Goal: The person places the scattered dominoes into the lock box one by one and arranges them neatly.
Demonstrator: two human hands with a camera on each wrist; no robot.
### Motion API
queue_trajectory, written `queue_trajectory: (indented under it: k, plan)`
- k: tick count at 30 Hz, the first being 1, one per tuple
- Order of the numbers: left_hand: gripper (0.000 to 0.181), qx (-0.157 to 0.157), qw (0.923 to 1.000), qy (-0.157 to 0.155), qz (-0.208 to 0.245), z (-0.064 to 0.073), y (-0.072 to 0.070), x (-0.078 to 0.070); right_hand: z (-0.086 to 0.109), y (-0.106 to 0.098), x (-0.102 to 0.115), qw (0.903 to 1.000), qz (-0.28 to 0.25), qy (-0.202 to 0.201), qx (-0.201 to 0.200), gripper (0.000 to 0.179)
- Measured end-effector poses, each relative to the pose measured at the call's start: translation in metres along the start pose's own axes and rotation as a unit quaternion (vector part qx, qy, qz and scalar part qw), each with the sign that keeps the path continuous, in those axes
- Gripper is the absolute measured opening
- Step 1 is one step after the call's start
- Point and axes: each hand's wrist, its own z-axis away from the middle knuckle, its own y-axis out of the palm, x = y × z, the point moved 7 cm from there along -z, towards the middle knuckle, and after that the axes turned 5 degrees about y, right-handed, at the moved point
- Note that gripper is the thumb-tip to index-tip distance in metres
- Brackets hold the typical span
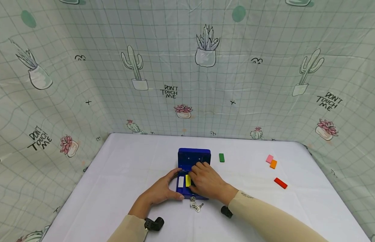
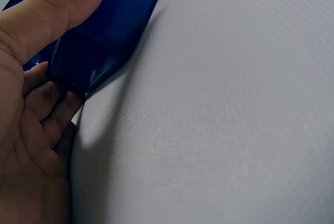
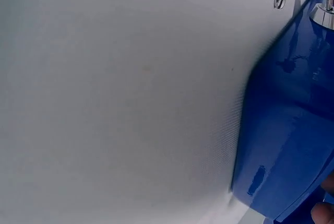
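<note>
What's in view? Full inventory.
Table: one, white cloth, under box
Box: one, blue, mid-table, lid raised
White block: one, white, in box
Yellow block: one, yellow, in box
Keys: two visible, silver, box's front
Green block: one, green, beside lid
Pink block: one, pink, table's right
Orange block: one, orange, beside pink
Red block: one, red, table's right
Backdrop: one, pale green, behind table
Left hand: one, bare, gripping box
Right hand: one, bare, over box's right
Sleeves: two, beige, behind hands
Wrist cameras: two, black, near sleeves

My 2 arms point(image 1: 272, 215) reach forward. My left hand point(image 1: 160, 191) spreads thumb point(image 1: 176, 195) from index finger point(image 1: 172, 173); my right hand point(image 1: 208, 181) arches, fingers point(image 1: 197, 169) bent.
</note>
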Motion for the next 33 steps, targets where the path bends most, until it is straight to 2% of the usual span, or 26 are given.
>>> queue_trajectory:
  k: [17, 27, 33]
  plan:
    - [0.109, -0.008, 1.0000, 0.003, -0.005, 0.000, -0.001, -0.001, -0.007, 0.007, 0.001, 0.9999, -0.008, 0.000, 0.006, 0.043]
    - [0.109, -0.007, 1.0000, 0.000, 0.000, 0.000, -0.001, 0.000, -0.008, 0.010, 0.002, 0.9998, 0.007, -0.006, 0.017, 0.046]
    - [0.108, -0.007, 1.0000, 0.004, 0.000, 0.000, 0.000, -0.001, -0.008, 0.011, 0.004, 0.9998, 0.012, -0.013, 0.009, 0.046]
